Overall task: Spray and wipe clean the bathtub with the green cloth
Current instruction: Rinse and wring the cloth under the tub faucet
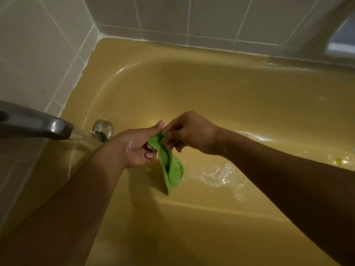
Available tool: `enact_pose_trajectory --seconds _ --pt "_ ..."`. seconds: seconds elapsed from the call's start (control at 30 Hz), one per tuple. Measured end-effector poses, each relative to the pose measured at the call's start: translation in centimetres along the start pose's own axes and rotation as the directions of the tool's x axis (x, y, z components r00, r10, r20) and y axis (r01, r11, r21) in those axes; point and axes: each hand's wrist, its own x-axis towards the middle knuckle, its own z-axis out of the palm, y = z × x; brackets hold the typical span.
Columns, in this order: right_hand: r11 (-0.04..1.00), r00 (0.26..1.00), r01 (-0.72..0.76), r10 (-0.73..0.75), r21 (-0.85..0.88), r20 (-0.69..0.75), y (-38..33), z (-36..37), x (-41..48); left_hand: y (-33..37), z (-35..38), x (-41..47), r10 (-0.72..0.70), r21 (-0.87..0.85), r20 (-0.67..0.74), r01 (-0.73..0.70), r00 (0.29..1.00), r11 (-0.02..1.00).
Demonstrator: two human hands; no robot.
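Note:
A wet green cloth [171,166] hangs over the yellow bathtub [230,96], its lower end dangling toward the tub floor. My left hand [138,146] grips its upper part with curled, wet fingers. My right hand [190,133] pinches the cloth's top edge from the right. Both hands meet above the tub's faucet end. No spray bottle is in view.
A metal faucet spout [38,125] at the left pours water into the tub. A round chrome overflow plate [103,129] sits on the tub wall behind my left hand. Foamy water [217,173] pools on the tub floor. Tiled walls [172,18] surround the tub.

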Motion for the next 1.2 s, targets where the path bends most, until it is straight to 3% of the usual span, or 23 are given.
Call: enact_pose_trajectory --seconds 0.13,0.27,0.37,0.43,0.47,0.53,0.57,0.63,0.7,0.77,0.97,1.07,1.2 --pt "0.973 0.999 -0.052 0.052 0.225 0.004 2.1 2.1 -0.2 -0.5 -0.4 0.2 -0.072 -0.027 0.012 0.072 0.997 0.997" --pt "0.905 0.994 -0.096 0.068 0.415 0.083 3.4 3.7 -0.1 -1.5 -1.2 -0.2 -0.043 -0.020 0.046 0.044 0.998 0.999" --pt "0.866 0.989 -0.123 0.068 0.484 0.130 3.2 4.6 0.2 -2.3 -2.3 -0.7 0.024 0.001 -0.042 -0.024 0.999 1.000" --pt "0.852 0.990 -0.142 0.113 0.505 0.089 3.0 4.7 0.9 -3.0 -3.5 -0.9 0.089 0.048 -0.110 -0.084 0.990 0.995" --pt "0.914 0.995 -0.089 0.095 0.395 0.006 3.0 4.4 1.5 -3.3 -4.1 -1.2 0.131 0.092 -0.119 -0.121 0.984 0.988" --pt "0.997 0.991 0.064 -0.070 -0.051 -0.117 3.2 3.6 2.7 -3.7 -5.2 -2.0 0.213 0.194 -0.089 -0.193 0.973 0.962" --pt "0.962 0.985 0.131 -0.154 -0.240 -0.077 3.0 3.4 3.3 -3.8 -5.8 -2.3 0.249 0.256 -0.065 -0.225 0.966 0.940" --pt "0.867 0.967 0.255 -0.224 -0.428 0.121 2.2 3.6 4.5 -3.8 -7.1 -2.8 0.310 0.370 -0.033 -0.277 0.950 0.887" --pt "0.801 0.939 0.315 -0.186 -0.509 0.288 1.4 4.9 5.6 -3.6 -8.5 -3.0 0.368 0.465 -0.003 -0.324 0.930 0.824" --pt "0.756 0.925 0.329 -0.139 -0.566 0.352 1.2 6.3 6.6 -3.4 -9.7 -3.4 0.423 0.543 0.012 -0.361 0.906 0.758" --pt "0.670 0.950 0.246 -0.024 -0.701 0.310 1.5 7.5 8.4 -2.9 -10.9 -4.5 0.535 0.568 0.043 -0.461 0.844 0.682" --pt "0.615 0.960 0.262 -0.089 -0.744 0.265 2.0 6.6 8.6 -3.1 -11.3 -4.7 0.599 0.624 -0.020 -0.458 0.800 0.633" --pt "0.796 0.967 0.252 -0.184 -0.551 0.176 3.3 5.1 8.1 -3.4 -10.9 -4.6 0.668 0.624 -0.082 -0.485 0.739 0.613"
